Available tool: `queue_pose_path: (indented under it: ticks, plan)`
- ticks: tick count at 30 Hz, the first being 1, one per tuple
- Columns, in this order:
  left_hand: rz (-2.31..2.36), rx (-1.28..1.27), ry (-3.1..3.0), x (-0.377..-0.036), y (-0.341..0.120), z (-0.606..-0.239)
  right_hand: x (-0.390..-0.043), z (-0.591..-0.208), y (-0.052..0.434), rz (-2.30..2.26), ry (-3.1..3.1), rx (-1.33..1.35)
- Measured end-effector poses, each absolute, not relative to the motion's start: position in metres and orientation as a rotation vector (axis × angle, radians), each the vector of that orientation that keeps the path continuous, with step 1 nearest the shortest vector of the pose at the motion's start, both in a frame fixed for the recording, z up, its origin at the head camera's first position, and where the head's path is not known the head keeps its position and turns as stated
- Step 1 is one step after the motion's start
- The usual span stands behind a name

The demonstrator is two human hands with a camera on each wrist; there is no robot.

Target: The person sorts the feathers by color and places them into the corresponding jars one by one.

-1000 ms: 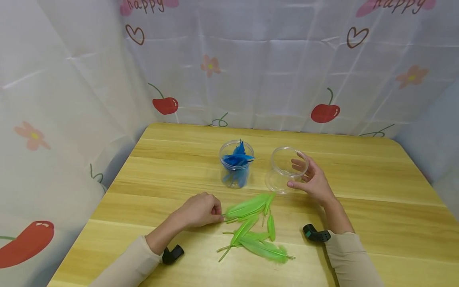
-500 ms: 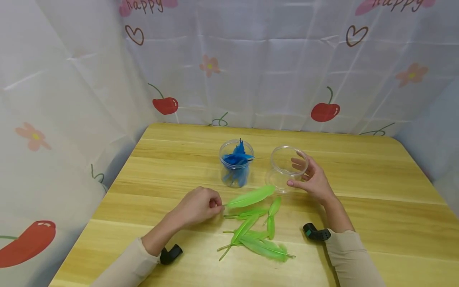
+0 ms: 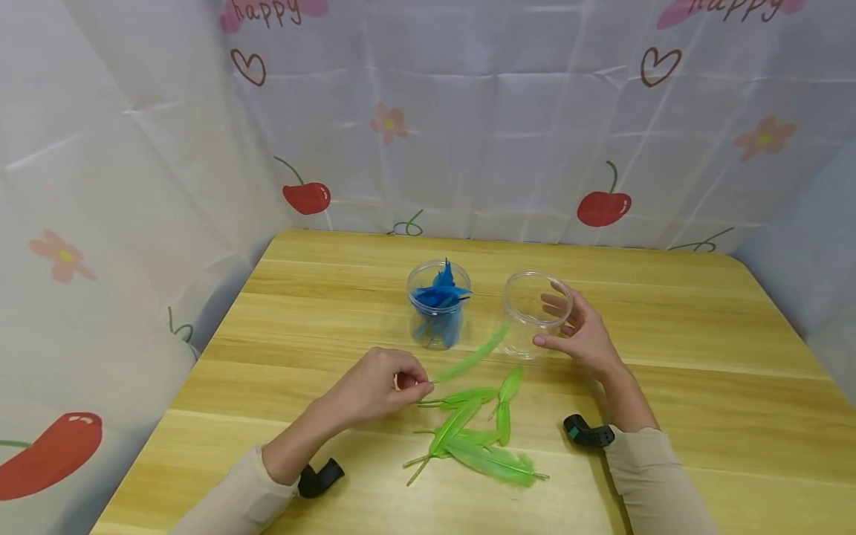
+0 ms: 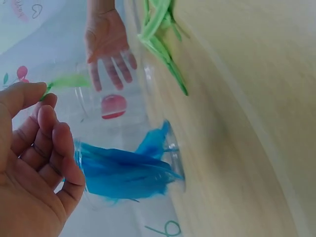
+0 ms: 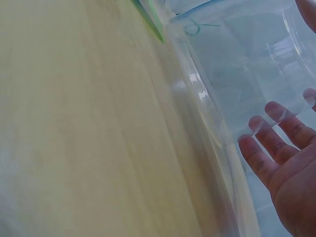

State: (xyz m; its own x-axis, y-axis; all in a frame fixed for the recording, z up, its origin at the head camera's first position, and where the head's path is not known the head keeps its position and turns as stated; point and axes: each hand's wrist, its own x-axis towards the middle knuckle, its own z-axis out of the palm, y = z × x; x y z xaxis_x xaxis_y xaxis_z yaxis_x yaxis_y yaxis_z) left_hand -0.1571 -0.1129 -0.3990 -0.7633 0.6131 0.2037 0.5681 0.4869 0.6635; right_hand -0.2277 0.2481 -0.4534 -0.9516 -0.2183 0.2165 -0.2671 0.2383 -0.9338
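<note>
A light wooden table (image 3: 669, 386) with rounded corners fills the scene, walled at its back and side edges by a white plastic sheet printed with cherries, hearts and flowers (image 3: 468, 148). Near the middle of the table, a little toward the back edge, stand two clear round plastic jars. The left-hand one is the clear jar stuffed with blue feathers (image 3: 438, 306), upright, feather tips poking above its rim. Just beside it to the right is the empty clear plastic jar (image 3: 531, 316), tilted toward the front edge, and the right hand (image 3: 580, 334) cradles it from the right side, fingers (image 5: 266, 158) spread and nearly straight against the wall, thumb low at the front.

Closer to the front edge lies a loose pile of bright green feathers (image 3: 478, 438), flat on the wood and overlapping, quills pointing left. Above the pile, the left hand (image 3: 377, 386) has thumb and fingertips pinched tight on the quill of a single bright green feather (image 3: 475, 357), lifted off the table. Its vane slants up and right, and the tip reaches the empty jar's near wall. Both sleeves are beige, with a small black wrist camera under each forearm.
</note>
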Motion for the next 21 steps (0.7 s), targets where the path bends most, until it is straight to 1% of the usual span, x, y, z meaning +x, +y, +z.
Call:
queue_pose_path:
  ticks: [7,17,21]
  plan:
    - [1.281,1.209,2.572,-0.153,-0.107,-0.392,-0.228,-0.454,0.248,1.857,-2.431,0.480]
    - [1.494,1.416,2.592,-0.158,-0.089,-0.384,-0.228,-0.455,0.250,1.848,-2.395,0.505]
    - [1.578,1.439,2.608,-0.161,-0.078,-0.379,-0.228,-0.456,0.250,1.871,-2.378,0.521]
